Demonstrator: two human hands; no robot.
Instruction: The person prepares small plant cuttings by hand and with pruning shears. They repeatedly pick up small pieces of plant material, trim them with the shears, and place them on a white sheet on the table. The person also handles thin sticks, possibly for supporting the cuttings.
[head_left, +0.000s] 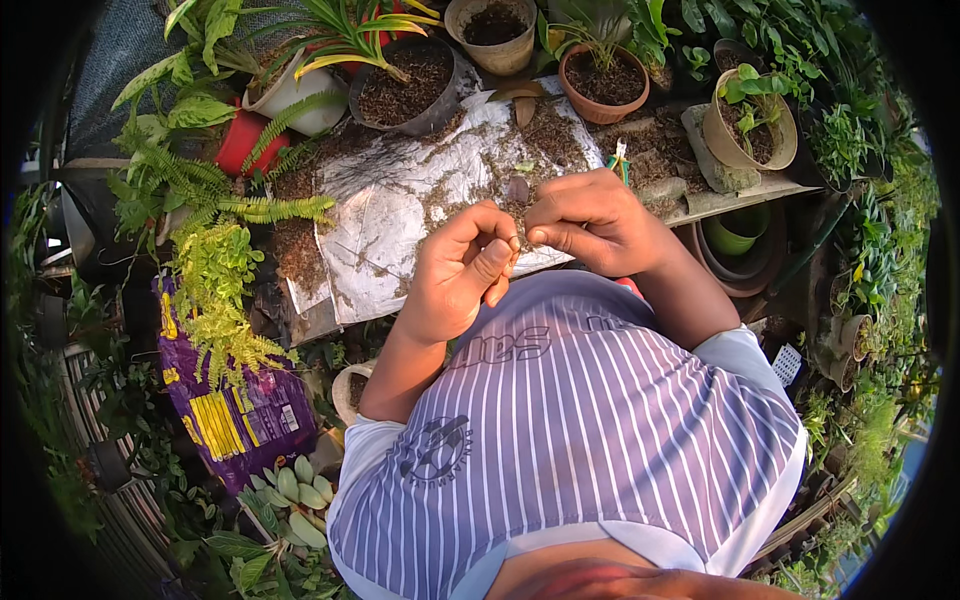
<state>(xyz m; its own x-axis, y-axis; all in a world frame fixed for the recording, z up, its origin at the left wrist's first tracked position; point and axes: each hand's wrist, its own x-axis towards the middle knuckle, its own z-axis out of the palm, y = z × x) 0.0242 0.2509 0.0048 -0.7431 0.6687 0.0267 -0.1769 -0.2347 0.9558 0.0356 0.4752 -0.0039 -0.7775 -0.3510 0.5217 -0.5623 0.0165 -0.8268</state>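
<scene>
My left hand (466, 271) and my right hand (600, 222) meet in front of my chest, fingertips close together. On both hands the thumb is pressed towards curled fingers. Anything pinched between them is too small or too hidden to make out. Under and beyond the hands lies a white plastic sheet (379, 262), strewn with loose brown potting mix. A dark dry leaf (517, 189) rests on it just past the fingertips. Close behind my right hand shows a small green, yellow and white object (619, 162), partly covered by the hand.
Along the table's back stand a black pot (442, 97), a beige pot (502, 56) of soil, a terracotta-coloured pot (604, 111) and a cream pot (780, 142) on a block (720, 161). Fern fronds (277, 210) overhang the left side. A purple bag (255, 427) stands lower left.
</scene>
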